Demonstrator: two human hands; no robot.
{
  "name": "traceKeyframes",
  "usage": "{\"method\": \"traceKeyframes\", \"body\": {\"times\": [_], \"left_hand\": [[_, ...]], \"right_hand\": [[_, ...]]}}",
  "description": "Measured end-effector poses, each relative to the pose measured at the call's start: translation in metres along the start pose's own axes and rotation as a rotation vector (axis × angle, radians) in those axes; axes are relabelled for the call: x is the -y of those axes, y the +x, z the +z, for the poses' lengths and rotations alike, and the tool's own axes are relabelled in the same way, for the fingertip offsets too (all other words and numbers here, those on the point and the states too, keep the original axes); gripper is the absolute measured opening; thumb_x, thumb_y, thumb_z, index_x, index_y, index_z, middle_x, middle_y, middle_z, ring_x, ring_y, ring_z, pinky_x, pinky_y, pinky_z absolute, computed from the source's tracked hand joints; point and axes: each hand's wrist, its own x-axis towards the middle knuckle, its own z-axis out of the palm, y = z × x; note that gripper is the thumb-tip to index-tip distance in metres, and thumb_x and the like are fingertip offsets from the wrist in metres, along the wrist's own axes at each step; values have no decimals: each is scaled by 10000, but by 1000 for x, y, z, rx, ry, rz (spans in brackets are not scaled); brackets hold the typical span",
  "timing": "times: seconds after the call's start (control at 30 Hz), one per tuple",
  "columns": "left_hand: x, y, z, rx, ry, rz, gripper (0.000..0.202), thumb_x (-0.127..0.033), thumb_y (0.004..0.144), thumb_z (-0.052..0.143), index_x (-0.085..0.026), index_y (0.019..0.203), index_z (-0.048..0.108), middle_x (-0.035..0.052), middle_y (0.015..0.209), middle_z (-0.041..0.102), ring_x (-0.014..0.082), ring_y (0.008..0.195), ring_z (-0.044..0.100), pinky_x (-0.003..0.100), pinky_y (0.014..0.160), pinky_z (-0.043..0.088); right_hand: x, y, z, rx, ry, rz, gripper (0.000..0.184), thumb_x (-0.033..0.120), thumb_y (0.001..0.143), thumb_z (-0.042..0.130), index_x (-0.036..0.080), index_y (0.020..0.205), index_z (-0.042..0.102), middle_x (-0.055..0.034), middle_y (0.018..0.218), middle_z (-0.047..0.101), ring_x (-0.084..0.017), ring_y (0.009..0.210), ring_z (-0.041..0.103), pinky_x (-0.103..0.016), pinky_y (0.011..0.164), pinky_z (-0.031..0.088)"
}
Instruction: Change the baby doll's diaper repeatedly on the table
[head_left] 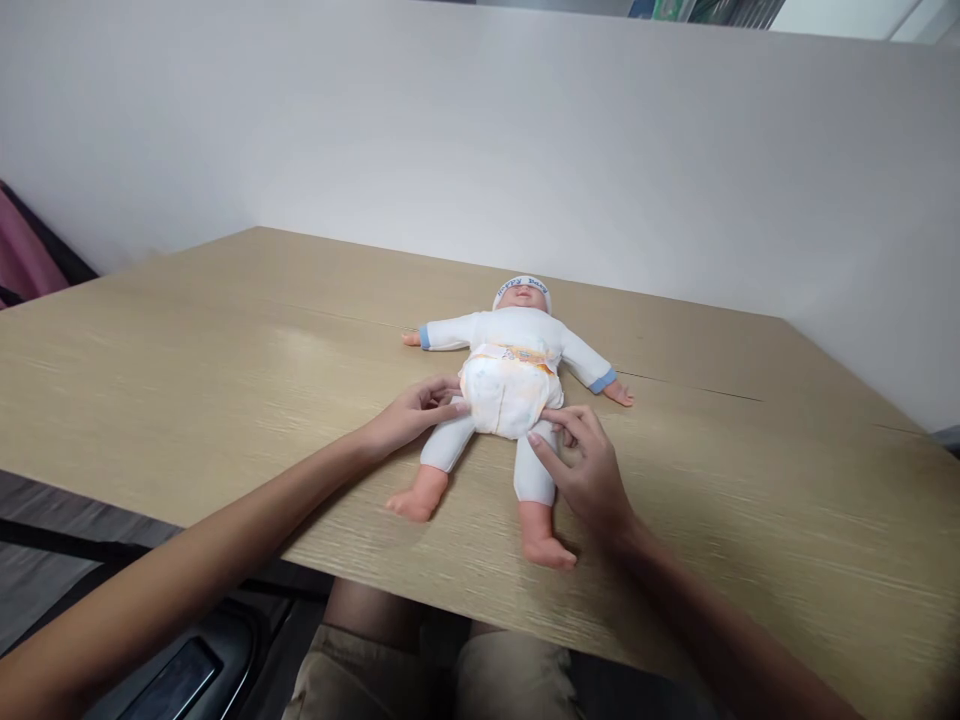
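Note:
A baby doll (pixel 525 328) in a white suit with blue cuffs and a lettered white cap lies on its back, feet toward me. Round its hips sits a white diaper (pixel 502 397) with an orange-patterned waistband. My left hand (pixel 421 408) is at the diaper's left side, fingertips touching its edge by the leg; the thumb and fingers are apart. On the other side, my right hand (pixel 581 450) has its index finger at the diaper's leg edge and its thumb over the doll's thigh. Whether either hand pinches the edge is hard to make out.
The doll lies on a wooden table (pixel 225 350) with a pale wall (pixel 450 130) behind it. Below the near edge are my legs in tan shorts (pixel 360 675) and a dark phone-like object (pixel 176 680). Pink fabric (pixel 26 245) shows at far left.

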Motion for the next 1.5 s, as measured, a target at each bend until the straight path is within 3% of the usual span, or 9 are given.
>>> {"method": "traceKeyframes", "body": {"times": [0.13,0.23,0.3,0.4,0.53,0.63,0.93,1.23,1.5], "left_hand": [[-1,-20,-5,21,58,5,482,-493,1006,794,-284,1432,712,95,1561,694,310,1427,647,471,1212,509],[4,-11,-18,-49,217,71,424,-529,1055,690,-247,1372,703,118,1442,743,291,1269,705,476,1104,563],[7,10,-32,-235,498,217,384,-527,1057,655,-227,1294,690,124,1361,753,293,1209,691,497,1081,547],[8,60,-53,-480,1029,475,389,-507,1047,635,-219,1305,672,161,1454,696,349,1376,579,569,1214,405],[3,120,-74,-357,1366,530,606,-610,1005,642,-199,1450,624,196,1565,639,405,1422,523,565,1194,377],[3,138,-81,-293,1409,488,640,-633,1015,598,-187,1473,619,189,1485,689,405,1336,573,537,1122,422],[6,137,-85,-338,1417,375,633,-691,1063,516,-180,1407,661,161,1288,770,362,1114,660,505,1029,479],[11,139,-89,-400,1439,314,703,-821,1017,511,-183,1235,710,151,1185,789,352,1016,649,506,953,476],[14,143,-91,-424,1451,311,666,-812,1006,544,-196,1181,727,148,1127,790,352,1032,645,507,980,464]], "right_hand": [[-19,-5,-30,87,-106,-205,219,320,1076,689,258,1280,738,-52,1063,707,-235,903,650,-402,875,544],[-49,9,-43,21,-305,-351,161,303,1081,667,249,1227,704,-72,1072,749,-276,990,692,-445,969,533],[-71,29,-44,-46,-473,-393,207,331,1070,673,224,1246,689,-122,1159,765,-325,1097,695,-484,1023,513],[-96,70,-33,-60,-681,-339,350,379,1066,635,183,1353,673,-196,1343,735,-377,1189,664,-515,1038,497],[-109,108,-11,-9,-779,-225,557,396,1053,569,126,1540,585,-234,1459,685,-417,1271,623,-535,1063,489],[-112,114,-4,15,-780,-166,619,414,1049,547,100,1583,558,-234,1377,720,-418,1221,654,-516,1027,509],[-111,113,-4,48,-816,-31,617,485,1078,507,121,1569,595,-199,1198,778,-386,1022,720,-481,915,542],[-107,116,-11,76,-698,59,574,567,1094,521,290,1585,630,-163,1234,805,-449,1074,743,-492,821,550],[-108,120,-14,50,-578,56,483,502,1063,579,255,1451,730,-145,1239,831,-432,1084,753,-481,861,542]]}}
